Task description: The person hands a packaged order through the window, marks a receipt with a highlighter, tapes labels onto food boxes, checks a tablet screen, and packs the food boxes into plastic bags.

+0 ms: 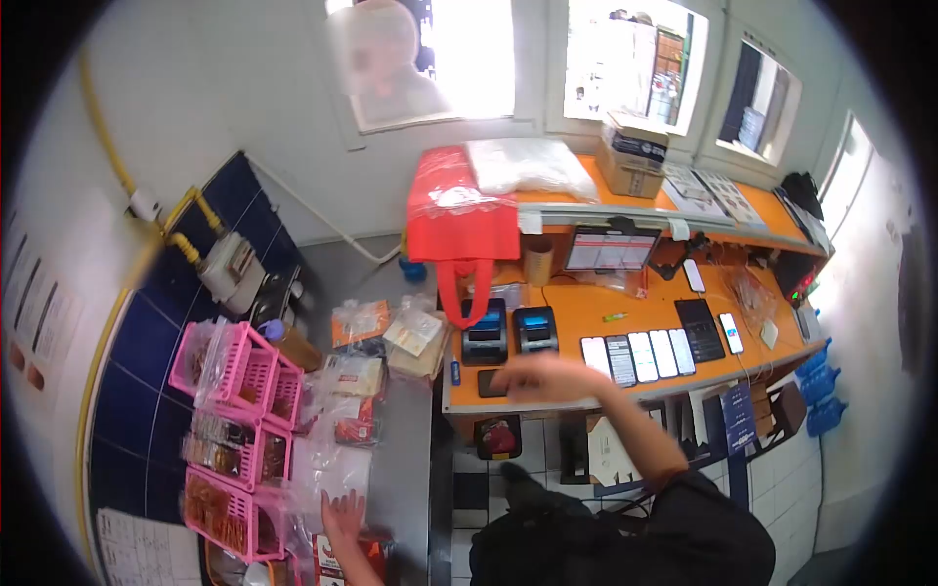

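Note:
My left hand (342, 513) is low on the left, fingers apart, at the edge of a stack of clear plastic bags (332, 469) on the grey metal counter. It holds nothing that I can see. My right hand (552, 378) reaches over the front of the orange desk, slightly blurred, its fingers stretched out to the left. Partly under those fingers lies a dark phone (490, 383). Just behind are two black label printers, one larger (485, 337) and one smaller (535, 330). A row of lit phones (645, 356) lies right of the hand.
Pink baskets (239, 454) holding packets line the tiled wall. A red bag (459, 220) hangs over the shelf beside a white plastic pack (532, 168) and a cardboard box (633, 156). A tablet (613, 249) stands on the desk. A person (386, 59) is beyond the window.

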Motion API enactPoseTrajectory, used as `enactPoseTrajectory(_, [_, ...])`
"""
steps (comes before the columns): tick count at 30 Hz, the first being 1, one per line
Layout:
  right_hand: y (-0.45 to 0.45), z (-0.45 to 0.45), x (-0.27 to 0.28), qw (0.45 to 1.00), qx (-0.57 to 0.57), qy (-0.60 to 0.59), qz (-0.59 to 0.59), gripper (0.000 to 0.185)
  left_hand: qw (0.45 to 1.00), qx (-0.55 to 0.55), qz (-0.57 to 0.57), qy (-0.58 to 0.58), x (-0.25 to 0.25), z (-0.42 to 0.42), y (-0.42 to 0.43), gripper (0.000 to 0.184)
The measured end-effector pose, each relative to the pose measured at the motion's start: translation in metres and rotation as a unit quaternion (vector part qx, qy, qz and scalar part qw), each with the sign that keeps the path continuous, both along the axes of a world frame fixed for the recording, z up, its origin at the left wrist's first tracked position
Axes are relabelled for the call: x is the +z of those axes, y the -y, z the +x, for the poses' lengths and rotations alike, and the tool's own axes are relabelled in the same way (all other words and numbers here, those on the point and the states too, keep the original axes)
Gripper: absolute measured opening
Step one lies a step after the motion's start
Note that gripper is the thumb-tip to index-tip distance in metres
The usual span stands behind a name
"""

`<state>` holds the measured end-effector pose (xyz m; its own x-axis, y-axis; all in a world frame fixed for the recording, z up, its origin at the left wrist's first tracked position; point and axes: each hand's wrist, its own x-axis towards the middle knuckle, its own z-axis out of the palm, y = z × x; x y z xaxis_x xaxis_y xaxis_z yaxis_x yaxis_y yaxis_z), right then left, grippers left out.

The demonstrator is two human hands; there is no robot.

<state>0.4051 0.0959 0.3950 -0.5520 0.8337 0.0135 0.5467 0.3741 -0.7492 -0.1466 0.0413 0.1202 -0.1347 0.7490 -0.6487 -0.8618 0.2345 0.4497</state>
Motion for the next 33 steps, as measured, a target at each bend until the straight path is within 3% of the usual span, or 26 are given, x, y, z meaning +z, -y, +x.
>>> enactPoseTrajectory(2, [-0.029, 0.058, 0.040, 0.991, -0.081, 0.016, 0.104, 0.033, 0.998, -0.048, 0.031, 0.003, 0.003, 0.017, 0.027, 0.105])
enactPoseTrajectory(4, [-0.081, 0.108, 0.071, 0.977, -0.170, -0.053, 0.116, 0.030, 0.982, -0.116, 0.097, -0.117, 0.017, 0.039, 0.045, 0.080])
enactPoseTrajectory(8, [-0.207, 0.180, 0.135, 0.908, -0.265, -0.036, 0.322, 0.034, 0.980, -0.090, 0.084, -0.158, 0.028, 0.099, 0.061, 0.066])
enactPoseTrajectory(11, [-0.310, 0.233, 0.124, 0.899, -0.270, -0.007, 0.345, 0.031, 0.986, -0.075, 0.090, -0.120, 0.007, 0.146, 0.072, 0.064])
enactPoseTrajectory(13, [-0.367, 0.253, 0.099, 0.887, -0.248, 0.172, 0.350, 0.026, 0.982, -0.090, 0.134, -0.099, -0.001, 0.192, 0.088, 0.065])
enactPoseTrajectory(14, [-0.395, 0.265, 0.074, 0.908, -0.218, 0.167, 0.318, 0.027, 0.984, -0.069, 0.132, -0.100, -0.008, 0.213, 0.100, 0.065])
enactPoseTrajectory(19, [-0.463, 0.293, 0.045, 0.915, -0.164, 0.275, 0.245, 0.035, 0.975, -0.053, -0.138, -0.165, -0.097, 0.311, 0.191, 0.070])
enactPoseTrajectory(21, [-0.478, 0.304, 0.034, 0.921, -0.127, 0.339, 0.143, 0.034, 0.945, -0.055, -0.266, -0.182, -0.127, 0.345, 0.248, 0.062])
enactPoseTrajectory(22, [-0.454, 0.294, 0.057, 0.951, -0.194, 0.239, -0.029, 0.030, 0.931, -0.083, -0.300, -0.190, -0.139, 0.359, 0.265, 0.061])
enactPoseTrajectory(24, [-0.447, 0.299, 0.059, 0.952, -0.184, 0.210, -0.125, 0.026, 0.893, -0.180, -0.342, -0.231, -0.154, 0.383, 0.287, 0.059])
enactPoseTrajectory(27, [-0.448, 0.301, 0.060, 0.959, -0.155, 0.179, -0.156, 0.027, 0.796, -0.376, -0.341, -0.329, -0.171, 0.400, 0.302, 0.057])
enactPoseTrajectory(29, [-0.440, 0.309, 0.053, 0.958, -0.148, 0.170, -0.176, 0.028, 0.685, -0.527, -0.297, -0.407, -0.178, 0.402, 0.315, 0.055])
enactPoseTrajectory(31, [-0.449, 0.316, 0.051, 0.964, -0.176, 0.094, -0.178, 0.033, 0.600, -0.613, -0.246, -0.452, -0.183, 0.400, 0.325, 0.054])
enactPoseTrajectory(33, [-0.430, 0.305, 0.066, 0.966, -0.189, 0.158, -0.084, 0.035, 0.559, -0.639, -0.206, -0.486, -0.188, 0.389, 0.333, 0.052])
